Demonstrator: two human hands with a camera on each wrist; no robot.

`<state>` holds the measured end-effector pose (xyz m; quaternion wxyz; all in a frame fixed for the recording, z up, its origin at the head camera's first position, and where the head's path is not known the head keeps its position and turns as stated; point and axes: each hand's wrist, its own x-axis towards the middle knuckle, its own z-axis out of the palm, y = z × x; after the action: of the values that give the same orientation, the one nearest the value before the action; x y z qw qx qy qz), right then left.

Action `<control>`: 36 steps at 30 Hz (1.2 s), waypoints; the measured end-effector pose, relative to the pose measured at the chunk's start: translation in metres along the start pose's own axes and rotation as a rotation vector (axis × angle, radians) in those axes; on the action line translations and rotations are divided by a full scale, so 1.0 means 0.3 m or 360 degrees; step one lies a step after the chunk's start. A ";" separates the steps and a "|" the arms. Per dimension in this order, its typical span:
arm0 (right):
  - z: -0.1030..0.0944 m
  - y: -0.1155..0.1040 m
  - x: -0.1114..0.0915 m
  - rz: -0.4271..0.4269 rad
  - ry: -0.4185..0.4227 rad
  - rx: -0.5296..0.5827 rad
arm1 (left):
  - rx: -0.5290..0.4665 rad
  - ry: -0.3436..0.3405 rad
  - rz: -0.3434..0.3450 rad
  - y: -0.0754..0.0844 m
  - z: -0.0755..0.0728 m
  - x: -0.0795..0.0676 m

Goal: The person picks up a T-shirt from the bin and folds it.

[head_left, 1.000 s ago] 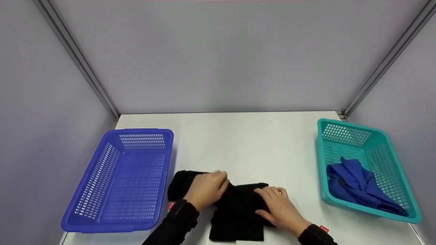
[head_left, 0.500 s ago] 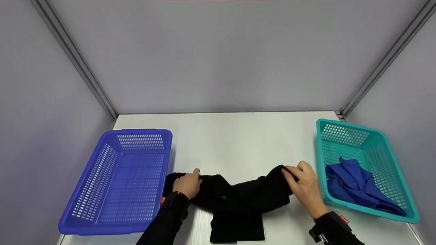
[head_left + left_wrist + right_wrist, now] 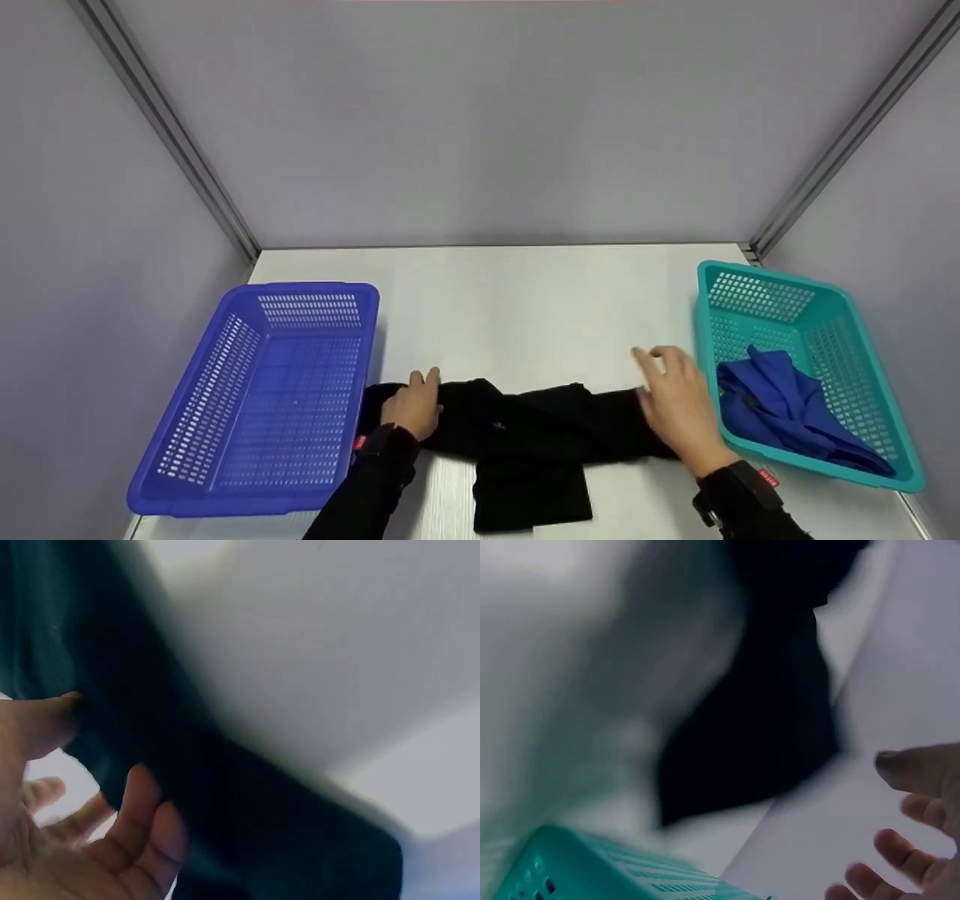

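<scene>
A black garment (image 3: 525, 427) with a small pale mark lies spread sideways along the table's front, a squarish part (image 3: 532, 495) hanging down toward the near edge. My left hand (image 3: 411, 409) rests on its left end, fingers loosely extended; in the left wrist view, the thumb and fingers (image 3: 154, 829) are spread against the dark cloth (image 3: 150, 682). My right hand (image 3: 679, 405) is over the garment's right end, fingers apart. The right wrist view shows the right hand (image 3: 911, 832) holding nothing, with a gap between it and the dark cloth (image 3: 757, 720).
An empty blue basket (image 3: 367, 390) stands at the left, close to the garment's left end. On the right, a teal basket (image 3: 709, 397) holds a crumpled blue cloth (image 3: 787, 405). Grey panels (image 3: 495, 120) enclose the white table (image 3: 517, 315).
My hands have spread apart, left toward the blue basket, right toward the teal one, drawing the garment out sideways. In the last half second my right hand has released its end, now flat.
</scene>
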<state>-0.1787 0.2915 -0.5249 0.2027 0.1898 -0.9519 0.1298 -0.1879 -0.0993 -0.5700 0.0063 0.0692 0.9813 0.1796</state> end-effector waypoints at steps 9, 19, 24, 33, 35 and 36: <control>0.192 -0.063 -0.091 -0.0216 -0.0164 0.0004 | 0.0085 0.0472 0.0279 0.027 -0.046 0.013; -0.014 -0.048 0.118 0.0461 0.0297 0.0547 | -0.0512 0.0778 -0.0038 0.089 -0.294 0.095; -0.132 -0.056 0.277 0.1153 0.0017 0.1481 | -0.1463 0.0505 -0.0337 0.136 -0.390 0.205; -0.039 -0.058 0.311 0.0545 -0.0326 0.1359 | -0.1146 0.0085 0.0097 0.162 -0.363 0.251; 0.012 -0.086 0.241 0.0408 -0.0360 0.1142 | -0.0796 0.0105 0.0213 0.161 -0.300 0.215; 0.038 -0.102 0.198 0.0328 -0.0375 0.1042 | -0.0649 0.0108 0.0278 0.162 -0.262 0.189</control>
<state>-0.2201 0.2420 -0.5039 0.0058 0.1613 -0.8908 0.4248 -0.2403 -0.0742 -0.4785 -0.0286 0.1450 0.9147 0.3762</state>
